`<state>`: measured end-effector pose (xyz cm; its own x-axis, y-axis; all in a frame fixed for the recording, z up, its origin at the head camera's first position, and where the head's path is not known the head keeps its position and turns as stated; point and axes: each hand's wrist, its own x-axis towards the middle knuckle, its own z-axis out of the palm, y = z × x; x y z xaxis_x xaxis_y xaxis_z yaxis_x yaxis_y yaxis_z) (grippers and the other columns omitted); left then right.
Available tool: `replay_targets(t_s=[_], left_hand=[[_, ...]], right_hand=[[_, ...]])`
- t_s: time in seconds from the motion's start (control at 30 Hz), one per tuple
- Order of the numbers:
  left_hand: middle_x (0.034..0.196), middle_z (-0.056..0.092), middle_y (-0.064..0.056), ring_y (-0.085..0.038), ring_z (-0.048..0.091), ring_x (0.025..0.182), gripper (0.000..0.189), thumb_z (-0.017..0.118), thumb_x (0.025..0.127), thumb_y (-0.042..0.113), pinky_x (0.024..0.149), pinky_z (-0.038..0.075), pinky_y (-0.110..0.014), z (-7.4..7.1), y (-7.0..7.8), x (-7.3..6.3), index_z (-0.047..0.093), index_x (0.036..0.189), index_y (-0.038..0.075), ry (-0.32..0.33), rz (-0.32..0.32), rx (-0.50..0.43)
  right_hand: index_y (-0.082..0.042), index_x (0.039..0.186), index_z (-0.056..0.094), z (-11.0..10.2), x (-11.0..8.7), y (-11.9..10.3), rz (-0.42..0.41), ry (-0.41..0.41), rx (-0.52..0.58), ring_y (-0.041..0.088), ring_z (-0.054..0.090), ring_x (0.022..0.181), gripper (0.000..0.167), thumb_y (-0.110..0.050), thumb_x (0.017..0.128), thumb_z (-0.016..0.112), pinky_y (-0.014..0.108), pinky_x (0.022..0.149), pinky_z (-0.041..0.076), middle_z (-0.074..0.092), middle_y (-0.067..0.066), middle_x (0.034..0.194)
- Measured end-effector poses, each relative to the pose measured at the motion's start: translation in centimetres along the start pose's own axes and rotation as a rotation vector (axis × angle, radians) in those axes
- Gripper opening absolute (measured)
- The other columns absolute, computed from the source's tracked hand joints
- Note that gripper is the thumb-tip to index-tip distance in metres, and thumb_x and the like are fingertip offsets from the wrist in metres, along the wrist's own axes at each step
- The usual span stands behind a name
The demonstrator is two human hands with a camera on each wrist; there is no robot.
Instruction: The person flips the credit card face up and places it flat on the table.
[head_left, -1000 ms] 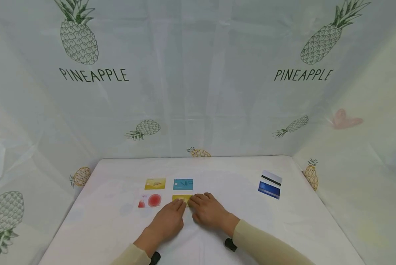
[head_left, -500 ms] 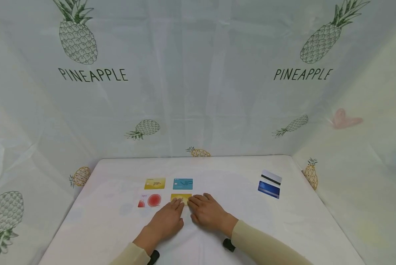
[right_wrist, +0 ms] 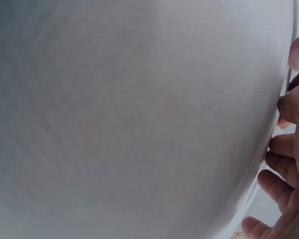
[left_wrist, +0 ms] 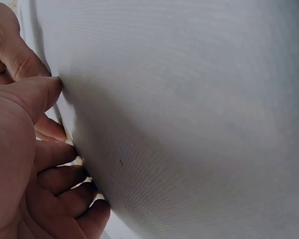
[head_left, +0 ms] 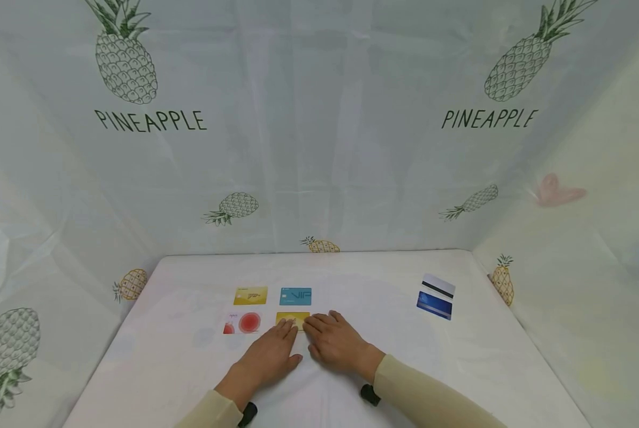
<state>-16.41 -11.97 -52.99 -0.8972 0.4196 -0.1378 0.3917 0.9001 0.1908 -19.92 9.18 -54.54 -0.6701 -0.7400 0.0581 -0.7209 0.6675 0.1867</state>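
Note:
A yellow card (head_left: 293, 318) lies flat on the white-covered table. The fingertips of my left hand (head_left: 268, 355) rest on its near edge, fingers extended and thumb held out to the side. My right hand (head_left: 336, 342) touches the card's right end with its fingertips, palm down. Together the hands cover part of that card. In the left wrist view, the left hand (left_wrist: 35, 164) has its fingertips and thumb against the white cloth. The right wrist view catches the right hand (right_wrist: 289, 164) at its edge, fingertips likewise down on the cloth.
Beyond the yellow card lies a blue VIP card (head_left: 296, 296). To the left are another yellow card (head_left: 250, 295) and a white card with a red circle (head_left: 242, 323). Far right, a white striped card (head_left: 438, 285) adjoins a dark blue card (head_left: 434, 305). Pineapple-print curtain (head_left: 319, 148) stands behind.
The yellow card under my fingers has shifted slightly left and away from me. My left thumb has spread out toward the right hand. The other cards stay where they were.

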Motion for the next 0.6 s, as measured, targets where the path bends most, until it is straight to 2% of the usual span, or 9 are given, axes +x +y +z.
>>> replay_targets(t_s=[0.17, 0.33, 0.6], left_hand=[[0.162, 0.048, -0.016, -0.033, 0.042, 0.153, 0.072, 0.068, 0.1, 0.047, 0.123, 0.038, -0.05, -0.1, 0.0, 0.1, 0.052, 0.153, 0.001, -0.011, 0.002, -0.003], [0.164, 0.046, -0.015, -0.033, 0.041, 0.154, 0.073, 0.068, 0.1, 0.048, 0.123, 0.037, -0.05, 0.0, -0.1, 0.1, 0.05, 0.154, 0.002, -0.02, -0.005, -0.019], [0.166, 0.044, -0.012, -0.032, 0.038, 0.156, 0.075, 0.069, 0.1, 0.048, 0.123, 0.037, -0.051, -0.1, -0.1, 0.0, 0.049, 0.156, 0.004, -0.038, -0.019, -0.052]], right_hand=[[-0.016, 0.154, 0.054, 0.0, -0.4, 0.8, 0.023, -0.024, 0.026, 0.017, 0.05, 0.146, 0.055, -0.047, 0.109, 0.049, 0.05, 0.118, 0.043, 0.055, -0.002, 0.157], [-0.013, 0.153, 0.055, -0.2, -1.5, 2.4, 0.092, -0.045, 0.081, 0.021, 0.049, 0.147, 0.058, -0.048, 0.107, 0.053, 0.053, 0.119, 0.041, 0.055, 0.001, 0.157], [-0.005, 0.149, 0.057, 0.3, -5.0, 6.3, 0.195, 0.011, 0.153, 0.03, 0.052, 0.144, 0.058, -0.043, 0.105, 0.061, 0.06, 0.118, 0.039, 0.056, 0.01, 0.155]])
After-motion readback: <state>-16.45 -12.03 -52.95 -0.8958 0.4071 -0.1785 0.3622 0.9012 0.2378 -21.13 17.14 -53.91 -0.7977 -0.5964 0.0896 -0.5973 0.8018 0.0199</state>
